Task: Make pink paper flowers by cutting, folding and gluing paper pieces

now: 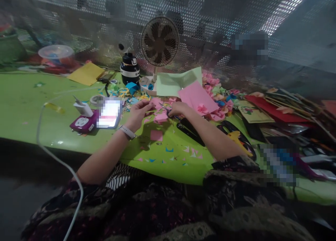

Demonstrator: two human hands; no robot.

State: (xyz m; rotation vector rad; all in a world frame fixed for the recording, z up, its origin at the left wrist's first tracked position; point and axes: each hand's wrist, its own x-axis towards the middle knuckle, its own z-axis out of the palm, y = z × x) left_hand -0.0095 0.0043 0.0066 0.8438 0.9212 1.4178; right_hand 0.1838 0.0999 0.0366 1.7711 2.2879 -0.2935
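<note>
My left hand has its fingers pinched together at the edge of a piece of pink paper, above the green table. To the right, my right hand is closed on a pair of scissors, whose blades point left toward the pink paper. More pink pieces lie beneath and between the hands. A small pink square rests on the table nearer to me. Beyond my right hand lies a larger pink sheet with a folded pink flower on it.
A fan and a black bottle stand at the back. Left of my hands are a lit phone, a purple power strip and a tape roll. A black stapler-like tool lies under my right forearm. Paper scraps litter the front.
</note>
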